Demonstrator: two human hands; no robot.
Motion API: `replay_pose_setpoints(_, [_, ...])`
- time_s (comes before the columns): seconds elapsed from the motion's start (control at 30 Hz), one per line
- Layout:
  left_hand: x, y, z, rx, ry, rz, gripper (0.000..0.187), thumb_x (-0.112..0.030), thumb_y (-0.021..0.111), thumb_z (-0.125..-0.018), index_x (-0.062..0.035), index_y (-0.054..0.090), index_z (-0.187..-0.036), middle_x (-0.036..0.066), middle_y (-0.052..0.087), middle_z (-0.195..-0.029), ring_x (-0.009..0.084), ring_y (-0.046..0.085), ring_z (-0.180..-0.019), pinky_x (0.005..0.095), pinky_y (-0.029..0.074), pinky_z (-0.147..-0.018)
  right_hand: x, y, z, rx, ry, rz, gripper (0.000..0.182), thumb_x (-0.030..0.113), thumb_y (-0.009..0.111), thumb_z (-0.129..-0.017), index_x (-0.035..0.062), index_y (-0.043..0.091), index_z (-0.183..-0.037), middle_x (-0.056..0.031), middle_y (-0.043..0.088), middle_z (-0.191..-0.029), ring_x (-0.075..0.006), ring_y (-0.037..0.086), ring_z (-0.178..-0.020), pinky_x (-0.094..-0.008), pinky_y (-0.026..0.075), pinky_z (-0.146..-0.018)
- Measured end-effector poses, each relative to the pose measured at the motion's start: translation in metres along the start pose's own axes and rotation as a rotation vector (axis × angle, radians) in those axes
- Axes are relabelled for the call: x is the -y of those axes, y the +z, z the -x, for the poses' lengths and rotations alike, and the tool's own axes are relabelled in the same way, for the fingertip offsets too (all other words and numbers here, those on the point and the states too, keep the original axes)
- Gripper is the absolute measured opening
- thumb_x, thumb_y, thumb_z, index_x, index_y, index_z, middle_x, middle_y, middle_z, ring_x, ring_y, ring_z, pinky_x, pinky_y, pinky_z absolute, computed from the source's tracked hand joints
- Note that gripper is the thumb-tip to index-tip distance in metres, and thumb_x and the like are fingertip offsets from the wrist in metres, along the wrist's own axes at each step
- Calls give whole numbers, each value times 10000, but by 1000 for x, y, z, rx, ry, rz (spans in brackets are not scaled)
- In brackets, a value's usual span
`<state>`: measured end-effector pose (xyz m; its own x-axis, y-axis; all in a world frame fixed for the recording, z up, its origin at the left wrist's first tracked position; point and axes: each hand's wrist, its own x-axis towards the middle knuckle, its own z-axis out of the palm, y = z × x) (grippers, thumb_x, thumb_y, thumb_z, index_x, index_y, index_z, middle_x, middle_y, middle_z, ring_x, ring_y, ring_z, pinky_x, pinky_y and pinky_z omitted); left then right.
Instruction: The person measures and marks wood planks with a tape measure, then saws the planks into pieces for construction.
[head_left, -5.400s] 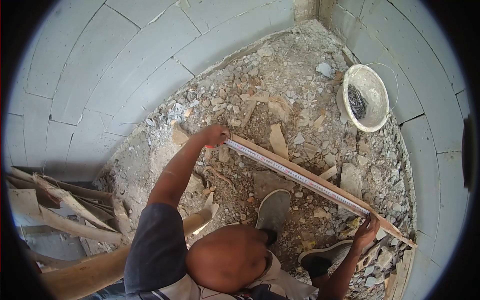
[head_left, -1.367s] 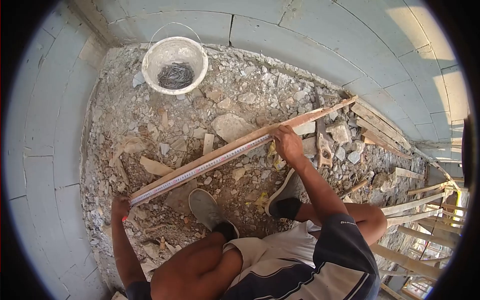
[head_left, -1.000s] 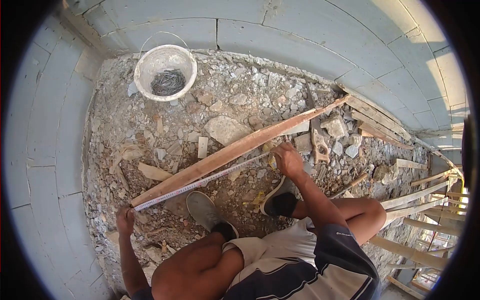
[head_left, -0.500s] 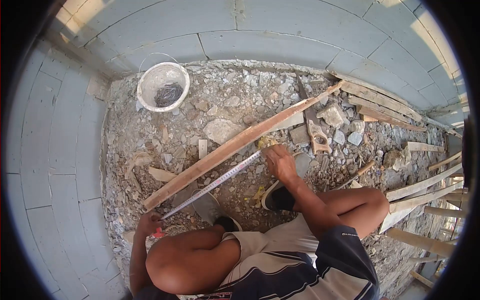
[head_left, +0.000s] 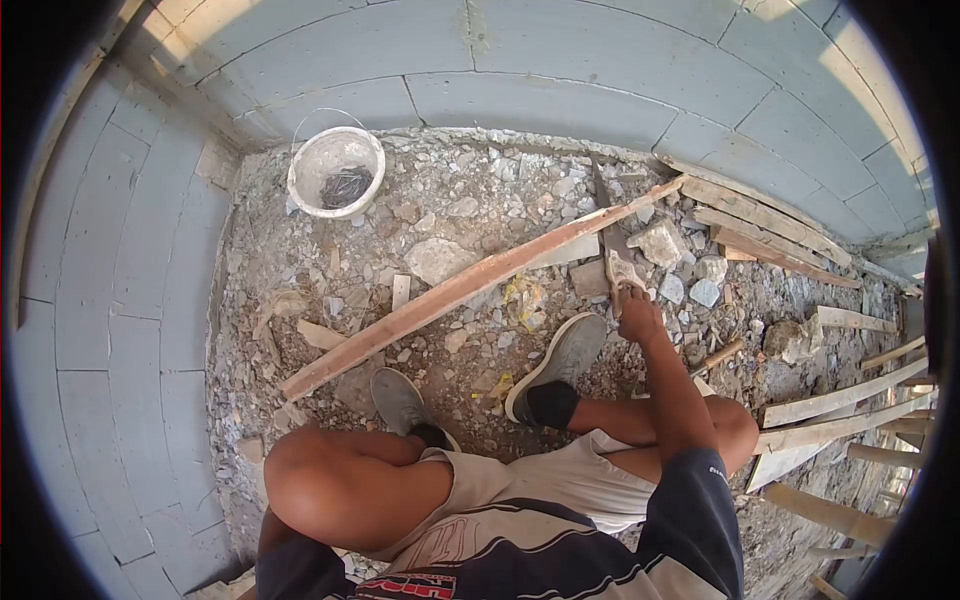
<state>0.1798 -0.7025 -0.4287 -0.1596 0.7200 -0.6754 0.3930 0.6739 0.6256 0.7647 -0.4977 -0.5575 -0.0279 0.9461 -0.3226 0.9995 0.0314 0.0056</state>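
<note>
My right hand (head_left: 640, 314) is closed on the wooden handle of a handsaw (head_left: 622, 272), whose dark blade points up toward the back wall and passes under a long wooden strip (head_left: 480, 280). That strip lies diagonally over the rubble in front of my feet. Hidden beside my bent knee, my left hand is out of sight; only part of that arm shows at the lower left. The tape measure is not visible.
A white bucket (head_left: 337, 172) holding nails stands near the back wall (head_left: 540, 102). Wooden boards (head_left: 765, 212) lie at the right, with more planks (head_left: 845, 395) below them. A wooden-handled tool (head_left: 724, 354) rests near my right knee. Broken stones cover the ground.
My right hand has let go of the tape's end, moved right and taken hold of the saw handle. My left hand and the tape measure have gone out of view toward my body.
</note>
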Motion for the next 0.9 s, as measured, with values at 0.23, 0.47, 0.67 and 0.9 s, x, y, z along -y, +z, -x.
replay_pose_setpoints(0.23, [-89, -49, -112, 64, 285, -768, 613, -387, 807, -802, -9, 589, -1232, 182, 704, -1083, 287, 696, -982, 395, 548, -849, 4, 0, -21, -6, -99, -55, 382, 187, 607, -840, 82, 586, -1207, -119, 592, -1270, -317, 550, -1220, -487, 440, -1008])
replay_pose_setpoints(0.47, [-249, 43, -157, 172, 541, -1384, 737, -547, 729, -798, -43, 541, -1301, 210, 663, -1163, 401, 632, -1093, 493, 499, -951, 27, -62, 1, -356, -123, -249, 309, 221, 589, -856, 34, 619, -1100, -199, 691, -1054, -392, 650, -995, -519, 454, -906])
replay_pose_setpoints(0.67, [-187, 191, -233, -133, 613, -987, 873, -602, 743, -771, -47, 477, -1390, 181, 526, -1367, 360, 482, -1297, 514, 404, -1046, 21, -174, 82, -365, 30, -260, 241, 281, 612, -926, 51, 664, -974, -190, 694, -815, -348, 689, -769, -448, 488, -753])
replay_pose_setpoints(0.9, [-155, 210, -260, -351, 712, -560, 705, -452, 756, -818, -80, 509, -1363, 138, 553, -1309, 321, 482, -1248, 464, 306, -1062, 29, -214, 185, -468, 147, -1034, 397, 288, 719, -915, -23, 627, -1144, -162, 693, -1004, -205, 664, -926, -338, 532, -781])
